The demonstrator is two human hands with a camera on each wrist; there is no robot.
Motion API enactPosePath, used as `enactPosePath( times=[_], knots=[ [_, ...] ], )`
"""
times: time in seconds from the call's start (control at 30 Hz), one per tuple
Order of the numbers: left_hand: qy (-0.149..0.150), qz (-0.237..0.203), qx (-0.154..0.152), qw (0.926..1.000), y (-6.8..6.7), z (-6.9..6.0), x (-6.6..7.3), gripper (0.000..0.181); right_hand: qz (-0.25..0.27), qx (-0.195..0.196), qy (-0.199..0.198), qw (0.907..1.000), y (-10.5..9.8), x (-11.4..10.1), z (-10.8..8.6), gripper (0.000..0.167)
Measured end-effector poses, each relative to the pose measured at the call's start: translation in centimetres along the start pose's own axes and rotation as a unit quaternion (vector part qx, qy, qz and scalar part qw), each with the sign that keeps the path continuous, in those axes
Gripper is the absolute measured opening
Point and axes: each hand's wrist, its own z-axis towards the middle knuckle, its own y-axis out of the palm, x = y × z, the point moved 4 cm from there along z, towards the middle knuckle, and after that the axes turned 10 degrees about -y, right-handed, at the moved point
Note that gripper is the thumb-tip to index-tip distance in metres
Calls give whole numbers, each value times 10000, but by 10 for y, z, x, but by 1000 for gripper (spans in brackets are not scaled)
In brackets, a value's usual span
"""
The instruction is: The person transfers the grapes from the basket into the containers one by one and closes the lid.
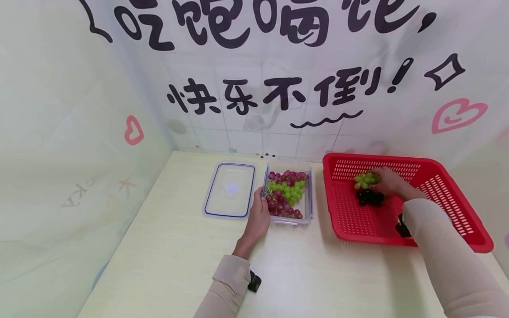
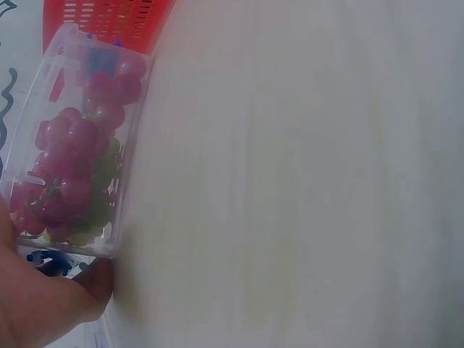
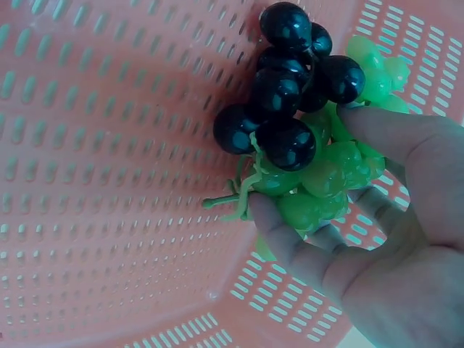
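A clear container (image 1: pixel 308 211) holds red grapes (image 1: pixel 280 205) and green grapes (image 1: pixel 293 191). My left hand (image 1: pixel 258 216) grips its left side; in the left wrist view, the thumb of that hand (image 2: pixel 51 297) lies at the container's end wall (image 2: pixel 109 250). Over the red basket (image 1: pixel 346 212), my right hand (image 1: pixel 389 182) holds a bunch of green grapes (image 1: pixel 366 179). In the right wrist view, thumb and fingers of that hand (image 3: pixel 406 232) curl round the green grapes (image 3: pixel 326 174), and black grapes (image 3: pixel 279 90) lie against them.
A clear lid with a blue seal (image 1: pixel 230 190) lies flat on the pale table (image 1: pixel 159 247), left of the container. Behind the table hangs a white sheet with black lettering (image 1: pixel 278 95). The red basket stands at the right, its rim (image 1: pixel 374 240) raised above the table.
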Motion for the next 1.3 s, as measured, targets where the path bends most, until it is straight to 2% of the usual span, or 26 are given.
enactPosePath(
  times=[0.27, 0.43, 0.77, 0.9, 1.3],
  knots=[
    [-36, -17, 4, 10000, 1, -1, 0, 47, -4, 150, 276, 9995, 3, 2, -2, 52],
    [-15, -20, 25, 10000, 1, 0, 0, 46, 62, 330, 203, 9992, 3, 0, -3, 53],
    [14, -24, 5, 10000, 1, -1, 2, 46, -128, 437, -240, 9987, -3, 2, -6, 49],
    [27, -19, -6, 10000, 0, -2, 2, 46, -191, 466, -239, 9984, -5, 5, -7, 46],
    [-71, -32, -43, 10000, 1, 1, -1, 46, 352, 253, -1, 9991, -17, 5, -13, 48]
  ],
)
